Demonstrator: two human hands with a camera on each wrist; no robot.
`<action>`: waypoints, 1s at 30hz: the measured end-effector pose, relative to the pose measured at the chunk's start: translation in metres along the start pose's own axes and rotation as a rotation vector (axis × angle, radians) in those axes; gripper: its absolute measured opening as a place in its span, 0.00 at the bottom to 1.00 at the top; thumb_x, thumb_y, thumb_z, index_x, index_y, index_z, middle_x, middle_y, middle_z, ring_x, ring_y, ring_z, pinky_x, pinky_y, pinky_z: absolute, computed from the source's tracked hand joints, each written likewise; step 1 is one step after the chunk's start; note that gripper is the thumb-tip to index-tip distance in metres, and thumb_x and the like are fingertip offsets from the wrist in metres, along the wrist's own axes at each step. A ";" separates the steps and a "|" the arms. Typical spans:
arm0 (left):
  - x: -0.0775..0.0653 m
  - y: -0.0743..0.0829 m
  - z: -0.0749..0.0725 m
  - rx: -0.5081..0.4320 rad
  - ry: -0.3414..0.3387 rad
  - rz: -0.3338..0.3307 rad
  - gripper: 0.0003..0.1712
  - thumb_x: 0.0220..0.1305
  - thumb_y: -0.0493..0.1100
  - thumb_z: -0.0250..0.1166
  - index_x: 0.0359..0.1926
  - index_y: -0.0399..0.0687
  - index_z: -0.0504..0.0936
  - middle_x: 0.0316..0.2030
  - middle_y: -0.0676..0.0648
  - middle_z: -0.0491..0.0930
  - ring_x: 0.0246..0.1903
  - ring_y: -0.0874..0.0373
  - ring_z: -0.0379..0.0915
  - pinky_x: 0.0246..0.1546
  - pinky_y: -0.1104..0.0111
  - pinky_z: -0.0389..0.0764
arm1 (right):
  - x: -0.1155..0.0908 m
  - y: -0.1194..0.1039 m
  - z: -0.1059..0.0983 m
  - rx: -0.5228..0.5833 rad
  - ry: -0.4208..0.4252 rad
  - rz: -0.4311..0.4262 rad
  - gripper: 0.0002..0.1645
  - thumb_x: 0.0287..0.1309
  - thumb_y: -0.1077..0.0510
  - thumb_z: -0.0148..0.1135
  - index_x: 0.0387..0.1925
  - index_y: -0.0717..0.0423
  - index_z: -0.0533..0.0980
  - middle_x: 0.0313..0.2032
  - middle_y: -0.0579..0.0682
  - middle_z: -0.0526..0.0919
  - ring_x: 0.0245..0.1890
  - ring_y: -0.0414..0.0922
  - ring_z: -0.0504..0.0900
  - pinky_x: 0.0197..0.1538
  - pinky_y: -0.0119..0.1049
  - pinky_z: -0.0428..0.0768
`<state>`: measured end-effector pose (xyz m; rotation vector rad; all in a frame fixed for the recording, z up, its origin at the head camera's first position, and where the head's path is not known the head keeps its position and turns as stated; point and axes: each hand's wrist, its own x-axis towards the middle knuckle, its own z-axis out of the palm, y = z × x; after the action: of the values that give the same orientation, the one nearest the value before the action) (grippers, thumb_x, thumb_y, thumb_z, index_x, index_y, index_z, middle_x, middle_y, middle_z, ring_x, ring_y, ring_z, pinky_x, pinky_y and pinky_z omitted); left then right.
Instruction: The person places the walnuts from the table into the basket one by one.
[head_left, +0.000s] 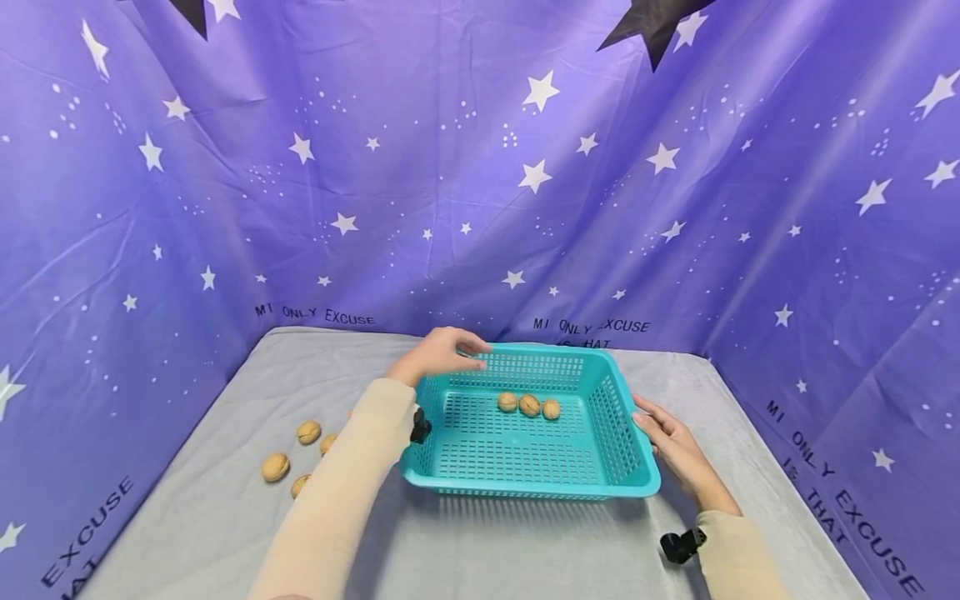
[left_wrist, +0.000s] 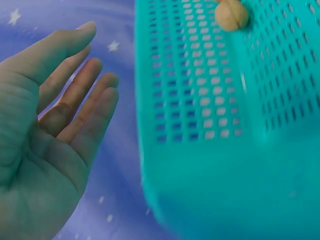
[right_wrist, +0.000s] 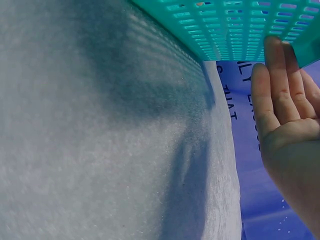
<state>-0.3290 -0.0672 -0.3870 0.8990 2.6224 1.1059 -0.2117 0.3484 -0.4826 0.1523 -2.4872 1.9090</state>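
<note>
A turquoise plastic basket (head_left: 517, 463) with slotted walls stands in front of me, three walnuts (head_left: 529, 406) in a row on its floor. My right hand (head_left: 678, 454) holds the basket's right rim, thumb over the edge and fingers along the outer wall. From below, the right wrist view shows those fingers (right_wrist: 282, 82) reaching up against the basket's side. My left hand (head_left: 444, 353) is at the far left corner of the basket, its fingers loosely bent with nothing between them. Beside the basket wall (left_wrist: 190, 175), the left wrist view shows its bare palm (left_wrist: 45, 175).
Several loose walnuts (head_left: 275, 467) lie on the grey cloth-covered table (head_left: 225, 517) to the left, partly hidden behind my left sleeve (head_left: 337, 492). A purple star-patterned curtain (head_left: 450, 167) surrounds the table at the back and sides.
</note>
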 end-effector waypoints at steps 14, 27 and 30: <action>-0.060 -0.044 -0.046 0.009 0.146 -0.063 0.24 0.65 0.45 0.71 0.59 0.42 0.82 0.54 0.40 0.82 0.55 0.46 0.77 0.56 0.54 0.78 | 0.000 0.000 0.000 -0.028 0.013 0.017 0.37 0.77 0.48 0.51 0.76 0.64 0.56 0.61 0.56 0.73 0.46 0.35 0.81 0.46 0.36 0.84; -0.117 -0.104 -0.046 -0.046 0.142 -0.219 0.22 0.67 0.44 0.69 0.57 0.37 0.83 0.53 0.37 0.82 0.52 0.44 0.79 0.55 0.51 0.78 | 0.000 -0.002 -0.001 -0.011 0.000 0.025 0.37 0.77 0.48 0.51 0.76 0.64 0.56 0.56 0.50 0.77 0.46 0.37 0.82 0.46 0.38 0.84; -0.126 -0.114 -0.042 -0.053 0.131 -0.243 0.22 0.67 0.41 0.68 0.58 0.34 0.81 0.54 0.34 0.81 0.52 0.42 0.78 0.55 0.51 0.78 | 0.000 -0.003 0.000 -0.010 0.000 0.023 0.38 0.76 0.48 0.51 0.76 0.64 0.56 0.56 0.51 0.77 0.46 0.36 0.82 0.46 0.38 0.84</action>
<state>-0.2956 -0.2287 -0.4463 0.4955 2.7000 1.1990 -0.2112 0.3481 -0.4801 0.1232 -2.5090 1.9048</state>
